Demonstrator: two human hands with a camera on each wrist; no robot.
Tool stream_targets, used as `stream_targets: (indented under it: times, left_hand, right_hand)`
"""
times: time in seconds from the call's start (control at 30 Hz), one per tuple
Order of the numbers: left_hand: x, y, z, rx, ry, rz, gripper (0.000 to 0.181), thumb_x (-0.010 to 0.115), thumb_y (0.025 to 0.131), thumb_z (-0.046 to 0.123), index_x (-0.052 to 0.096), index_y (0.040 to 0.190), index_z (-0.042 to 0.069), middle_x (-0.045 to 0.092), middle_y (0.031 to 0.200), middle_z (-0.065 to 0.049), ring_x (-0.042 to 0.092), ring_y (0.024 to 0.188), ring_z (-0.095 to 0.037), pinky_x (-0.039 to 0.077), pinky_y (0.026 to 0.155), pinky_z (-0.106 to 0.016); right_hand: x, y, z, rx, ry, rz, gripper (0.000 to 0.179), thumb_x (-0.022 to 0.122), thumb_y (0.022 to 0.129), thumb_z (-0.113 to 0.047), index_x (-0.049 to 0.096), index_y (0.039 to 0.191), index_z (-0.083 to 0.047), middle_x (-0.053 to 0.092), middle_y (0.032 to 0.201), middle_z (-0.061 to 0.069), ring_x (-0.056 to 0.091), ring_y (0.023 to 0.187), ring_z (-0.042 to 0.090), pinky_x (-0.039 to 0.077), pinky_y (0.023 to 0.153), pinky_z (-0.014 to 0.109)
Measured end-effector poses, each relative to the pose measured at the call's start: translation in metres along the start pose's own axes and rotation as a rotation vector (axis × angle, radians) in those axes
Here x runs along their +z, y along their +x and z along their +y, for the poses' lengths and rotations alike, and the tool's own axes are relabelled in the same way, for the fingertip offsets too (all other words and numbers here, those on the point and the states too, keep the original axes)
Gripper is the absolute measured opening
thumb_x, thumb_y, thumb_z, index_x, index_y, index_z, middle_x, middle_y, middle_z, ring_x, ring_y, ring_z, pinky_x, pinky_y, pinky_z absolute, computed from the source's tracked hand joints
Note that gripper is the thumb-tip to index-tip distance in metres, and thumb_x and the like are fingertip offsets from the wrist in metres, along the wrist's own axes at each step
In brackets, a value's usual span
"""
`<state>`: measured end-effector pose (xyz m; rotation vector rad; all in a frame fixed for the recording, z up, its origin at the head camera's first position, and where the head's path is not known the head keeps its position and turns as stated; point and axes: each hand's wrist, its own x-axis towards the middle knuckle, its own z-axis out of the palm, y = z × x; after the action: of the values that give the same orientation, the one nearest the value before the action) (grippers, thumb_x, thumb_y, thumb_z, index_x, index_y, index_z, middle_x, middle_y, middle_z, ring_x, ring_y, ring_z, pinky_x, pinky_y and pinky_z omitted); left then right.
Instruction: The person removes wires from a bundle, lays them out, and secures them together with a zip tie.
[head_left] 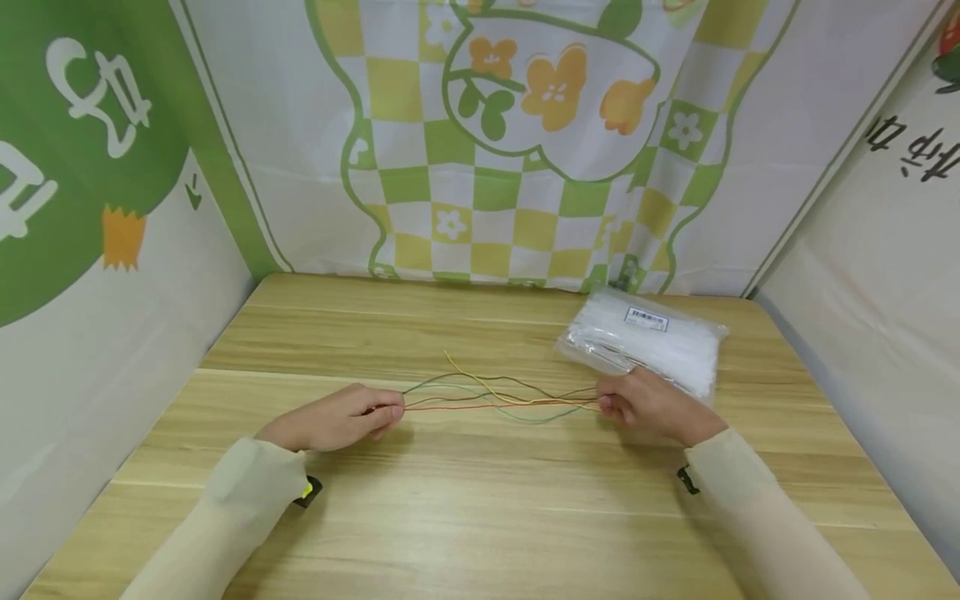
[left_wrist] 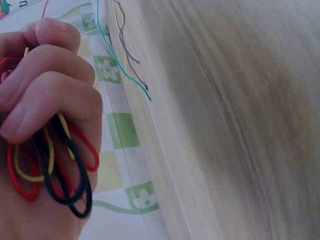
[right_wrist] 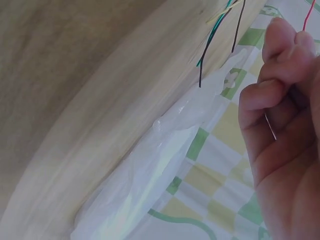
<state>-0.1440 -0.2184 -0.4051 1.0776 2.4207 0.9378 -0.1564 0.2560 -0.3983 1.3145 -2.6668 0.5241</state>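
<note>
Left of the bag, across the table (head_left: 465,525), the left sleeve (head_left: 225,508) runs out of the head view at the bottom, with a dark piece (head_left: 307,493) half hidden under its cuff. The left hand (head_left: 333,418), also well left of the bag, grips a bundle of wires (left_wrist: 82,172). Its fingers cover the middle of the bundle; red, yellow and black loops hang out below them in the left wrist view, and how many there are is hard to count.

Between that hand and the bag's near-left side, the loose lengths stretch over the table. The red wire (head_left: 480,407) runs nearly straight; the yellow wire (head_left: 467,377) has one end up to the left of the bag, and where its other end goes is hard to trace. A green wire (head_left: 532,422) and brown ones bow and cross, too thin to separate near the right hand (head_left: 651,406).

That hand, just in front of the bag, pinches the red wire; a thin pale line inside its curled fingers is hard to make out. It hides part of the near edge of the bag (head_left: 633,343), clear plastic over white contents, whose label (head_left: 647,319) is too small to read.
</note>
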Motion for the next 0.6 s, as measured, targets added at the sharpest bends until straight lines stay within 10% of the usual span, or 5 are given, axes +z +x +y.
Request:
stream_targets:
  times: [0.6]
  left_hand:
    - [-0.0024,-0.0009,0.0068,-0.11,-0.067,0.036,0.039,0.036,0.117,0.026,0.051,0.083,0.015,0.044,0.069,0.008,0.036,0.061,-0.004,0.035,0.061,-0.024]
  right_hand:
    - [-0.0025,-0.0051,0.0041,-0.037,0.004,0.042,0.042,0.053,0.072,0.024,0.061,0.073,-0.018,0.054,0.065,-0.014,0.04,0.06,-0.008,0.039,0.055,0.015]
